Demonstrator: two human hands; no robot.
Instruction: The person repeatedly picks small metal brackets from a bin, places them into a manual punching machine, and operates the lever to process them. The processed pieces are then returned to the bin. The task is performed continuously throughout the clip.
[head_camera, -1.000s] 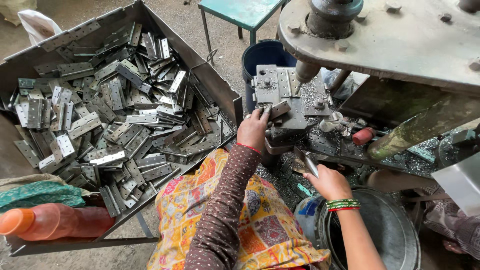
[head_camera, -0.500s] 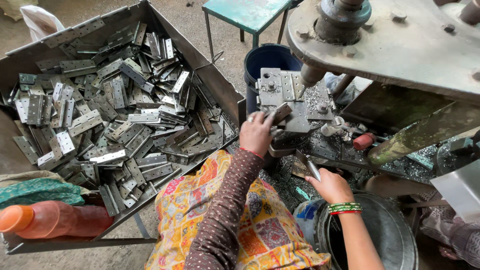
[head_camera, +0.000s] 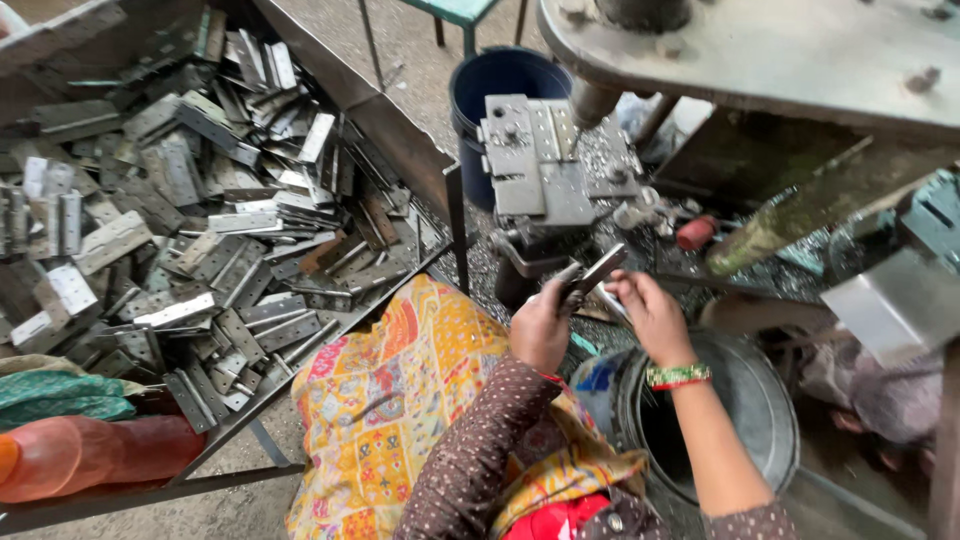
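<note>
My left hand (head_camera: 545, 325) grips a grey metal hinge (head_camera: 592, 275) and holds it tilted up in front of me. My right hand (head_camera: 650, 312) meets it from the right, its fingers touching the lower end of the same hinge; green and red bangles (head_camera: 678, 377) circle that wrist. Both hands hover just below the metal fixture block (head_camera: 545, 165) of the press machine. A large press table (head_camera: 780, 55) hangs over the block at the upper right.
A big metal tray (head_camera: 400, 140) heaped with several grey hinges (head_camera: 190, 230) fills the left. A blue bucket (head_camera: 500, 85) stands behind the fixture. A round metal tub (head_camera: 760, 420) sits under my right arm. An orange plastic bottle (head_camera: 90, 455) lies at the lower left.
My left hand has pulled back from the fixture block with the hinge and my right hand has risen to meet it. The camera has moved closer.
</note>
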